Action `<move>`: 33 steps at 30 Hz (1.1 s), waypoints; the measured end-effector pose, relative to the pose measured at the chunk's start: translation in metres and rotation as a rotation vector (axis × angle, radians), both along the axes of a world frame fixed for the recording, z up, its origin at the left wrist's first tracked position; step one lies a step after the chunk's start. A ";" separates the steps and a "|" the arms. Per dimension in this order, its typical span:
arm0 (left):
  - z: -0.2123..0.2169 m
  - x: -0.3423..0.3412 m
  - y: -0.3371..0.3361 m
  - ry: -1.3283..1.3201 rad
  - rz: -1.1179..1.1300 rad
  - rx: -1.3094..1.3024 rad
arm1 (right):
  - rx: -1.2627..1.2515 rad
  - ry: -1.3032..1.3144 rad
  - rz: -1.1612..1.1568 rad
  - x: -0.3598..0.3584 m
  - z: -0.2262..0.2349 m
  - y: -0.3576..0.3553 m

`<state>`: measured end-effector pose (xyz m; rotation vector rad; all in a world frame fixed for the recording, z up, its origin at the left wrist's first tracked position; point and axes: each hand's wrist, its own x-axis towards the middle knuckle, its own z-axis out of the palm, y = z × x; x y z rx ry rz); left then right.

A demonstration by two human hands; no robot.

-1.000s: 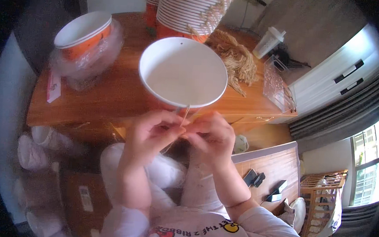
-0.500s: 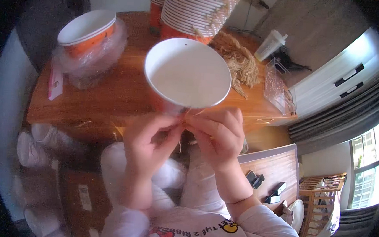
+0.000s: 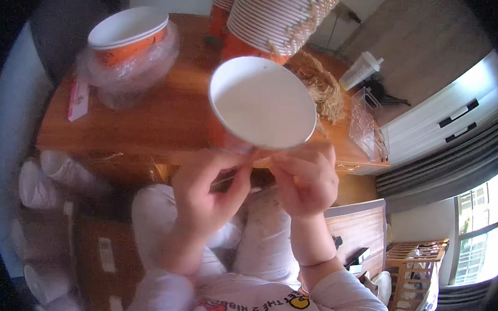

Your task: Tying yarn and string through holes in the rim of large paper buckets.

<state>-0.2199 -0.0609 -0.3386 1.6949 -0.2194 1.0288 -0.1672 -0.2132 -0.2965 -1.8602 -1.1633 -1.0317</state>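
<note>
Head view left much unclear: whatever the two hands pinched between them was hidden behind fingertips and the lower rim of the white paper bowl, so the grip could not be read for certain. The bowl tilted its open mouth toward the camera, raised above the near edge of the wooden desk, its orange outer wall barely showing. The left hand curled with thumb and forefinger drawn together just under the bowl's rim; the right hand mirrored it, fingers bent and closed, fingertips meeting the left's. Both forearms rose from the lower edge. A tall stack of striped bowls was cut off at the top. Farther left, a second bowl sat inside crumpled clear plastic wrap. Straw-like fibres lay behind the held bowl, partly covered.
</note>
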 end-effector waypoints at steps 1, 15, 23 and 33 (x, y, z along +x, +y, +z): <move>0.000 -0.001 0.000 0.038 -0.031 -0.046 | 0.019 -0.001 0.010 -0.001 -0.003 -0.001; 0.003 -0.003 0.001 0.018 0.011 0.016 | -0.092 -0.053 -0.007 -0.003 -0.007 0.005; 0.005 -0.001 0.000 -0.058 0.103 0.123 | -0.100 -0.048 -0.080 -0.002 -0.009 0.007; 0.005 -0.003 0.001 -0.078 0.137 0.155 | 0.013 0.114 -0.087 -0.008 -0.012 0.008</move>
